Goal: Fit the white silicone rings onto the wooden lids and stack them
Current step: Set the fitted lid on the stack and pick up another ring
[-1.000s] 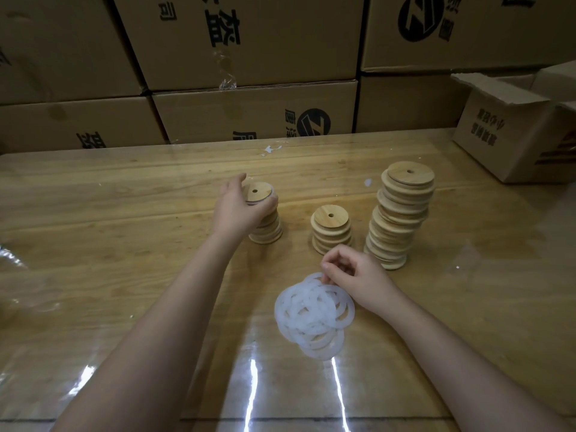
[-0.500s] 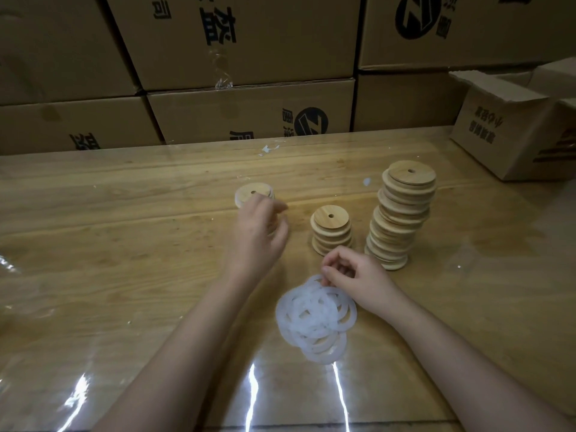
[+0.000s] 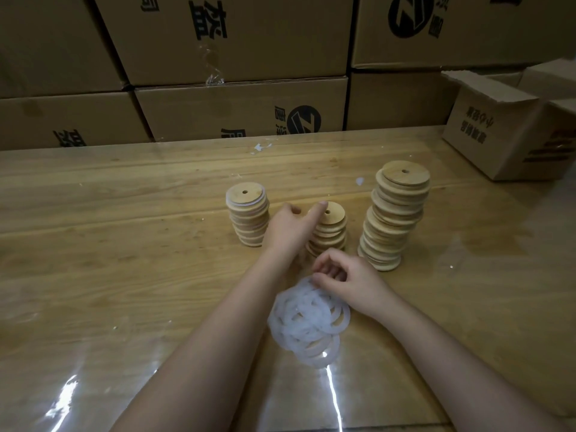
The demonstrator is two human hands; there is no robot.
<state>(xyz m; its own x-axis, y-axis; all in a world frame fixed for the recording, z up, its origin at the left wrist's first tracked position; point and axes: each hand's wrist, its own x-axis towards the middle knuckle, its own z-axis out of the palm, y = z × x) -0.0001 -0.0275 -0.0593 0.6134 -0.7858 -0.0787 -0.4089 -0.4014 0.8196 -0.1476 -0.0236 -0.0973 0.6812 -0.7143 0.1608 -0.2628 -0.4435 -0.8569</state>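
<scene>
Three stacks of wooden lids stand in a row on the wooden table (image 3: pixel 109 269), which has a glossy clear film over it. The left stack (image 3: pixel 248 222) carries a top lid with a white rim showing at its left edge. The middle stack (image 3: pixel 332 233) is the shortest. The right stack (image 3: pixel 395 219) is the tallest and sits unevenly, its lids shifted out of line.

The left hand (image 3: pixel 288 227) reaches across to the middle stack. Its fingers are spread, the index fingertip rests on the left edge of the top lid, and the thumb stands apart from it and clasps nothing.

The white silicone rings (image 3: pixel 307 322) lie in a loose overlapping pile on the near side of the stacks. The right hand (image 3: pixel 350 283) rests at the pile's far edge with its fingers curled and the thumb tip touching the rings. I cannot tell whether it has a ring pinched.

Stacked cardboard boxes (image 3: pixel 237 42) line the far side, and an open box (image 3: pixel 501 135) sits at the far right.
</scene>
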